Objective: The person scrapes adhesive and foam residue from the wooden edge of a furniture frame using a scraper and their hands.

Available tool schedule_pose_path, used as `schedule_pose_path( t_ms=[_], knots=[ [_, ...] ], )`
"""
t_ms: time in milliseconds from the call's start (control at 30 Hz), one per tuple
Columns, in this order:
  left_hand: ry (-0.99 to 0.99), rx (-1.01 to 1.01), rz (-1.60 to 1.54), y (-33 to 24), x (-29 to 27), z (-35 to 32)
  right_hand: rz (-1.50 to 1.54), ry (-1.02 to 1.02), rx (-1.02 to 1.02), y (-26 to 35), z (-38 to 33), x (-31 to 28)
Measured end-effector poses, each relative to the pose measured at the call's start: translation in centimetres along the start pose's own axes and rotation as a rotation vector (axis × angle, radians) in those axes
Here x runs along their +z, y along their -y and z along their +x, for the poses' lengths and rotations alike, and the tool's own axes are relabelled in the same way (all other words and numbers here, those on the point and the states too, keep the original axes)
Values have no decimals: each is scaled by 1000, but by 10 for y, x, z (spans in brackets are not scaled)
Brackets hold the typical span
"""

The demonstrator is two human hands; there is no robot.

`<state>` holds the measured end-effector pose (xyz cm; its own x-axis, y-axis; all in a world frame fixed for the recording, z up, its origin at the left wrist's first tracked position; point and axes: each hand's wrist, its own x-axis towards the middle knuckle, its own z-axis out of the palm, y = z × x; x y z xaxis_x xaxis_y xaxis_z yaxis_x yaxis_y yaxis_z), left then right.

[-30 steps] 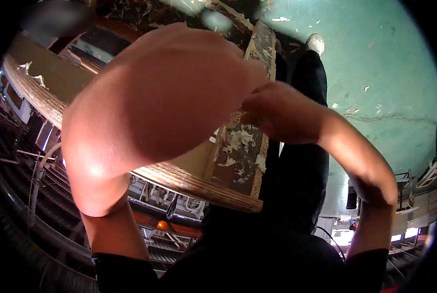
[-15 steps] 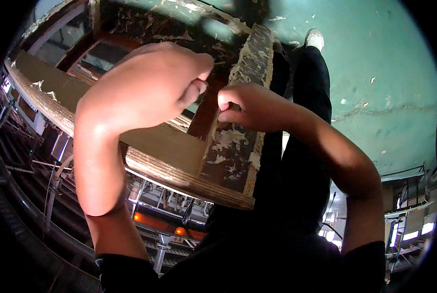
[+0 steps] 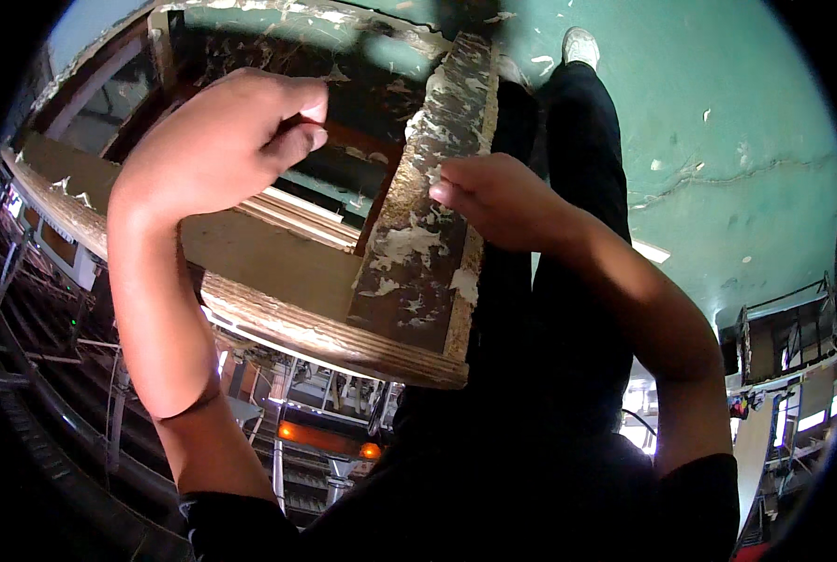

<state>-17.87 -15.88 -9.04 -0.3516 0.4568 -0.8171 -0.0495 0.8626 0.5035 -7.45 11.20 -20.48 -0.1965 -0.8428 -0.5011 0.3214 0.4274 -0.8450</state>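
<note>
A flat, dark brown wooden board point(image 3: 426, 214) crusted with ragged off-white residue point(image 3: 404, 245) ran along the right edge of a wooden desk with a pale, layered plywood front edge point(image 3: 325, 328). The bare right hand point(image 3: 507, 197) was positioned over the board, about midway along that edge, its fingers curled toward the thumb. The bare left hand point(image 3: 217, 140) was held above the desk's framed opening point(image 3: 339, 173), left of the board, its fingers likewise bent. Whether either set of fingers gripped a small item could not be determined, nor whether the right hand touched the board.

Hazards: Any small item released by the left hand could have dropped into the opening, toward the pale, narrow wooden strips point(image 3: 297, 220). A slip of the right hand across the residue could have scratched the unprotected fingers. Residue knocked loose could have scattered onto the green, debris-strewn floor point(image 3: 709, 122) beyond the right edge. The bare left forearm point(image 3: 161, 309) crossed the front edge in view; lowering it could have caused abrasion against the coarse plywood
</note>
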Motion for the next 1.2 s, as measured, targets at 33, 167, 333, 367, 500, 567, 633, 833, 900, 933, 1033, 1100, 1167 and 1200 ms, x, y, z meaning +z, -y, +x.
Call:
schedule_pose_path(
  t_ms=[33, 167, 333, 367, 500, 567, 633, 833, 900, 933, 1033, 1100, 1167, 1200],
  knots=[
    [4, -24, 63, 0, 0, -1, -17, -6, -3, -4, -7, 1],
    [-13, -21, 63, 0, 2, 0, 12, -245, -144, -9, -44, 18],
    [64, -96, 57, -8, 8, 7, 159, -291, -232, -1, -93, 42],
    [57, -74, 76, -12, 9, 8, 144, -290, -268, 2, -100, 46],
    [39, 45, 188, -45, 16, 8, 170, -334, -348, 5, -110, 58],
    [43, 134, 209, -65, 22, 11, 210, -354, -365, 2, -108, 63],
    [25, 160, 194, -82, 29, 17, 243, -350, -387, -3, -104, 67],
    [-20, 165, 204, -92, 36, 33, 524, -409, -361, -8, -103, 88],
    [21, 167, 173, -86, 40, 38, 531, -439, -344, -6, -103, 95],
    [43, 164, 160, -83, 42, 40, 546, -454, -332, -4, -104, 99],
    [114, 142, 107, -74, 48, 45, 534, -494, -273, 1, -106, 107],
    [143, 95, 73, -68, 45, 48, 504, -530, -279, 2, -105, 110],
    [159, 12, 39, -64, 41, 49, 492, -560, -284, 3, -104, 113],
    [151, 11, 52, -62, 39, 50, 496, -573, -285, 3, -104, 114]
  ],
)
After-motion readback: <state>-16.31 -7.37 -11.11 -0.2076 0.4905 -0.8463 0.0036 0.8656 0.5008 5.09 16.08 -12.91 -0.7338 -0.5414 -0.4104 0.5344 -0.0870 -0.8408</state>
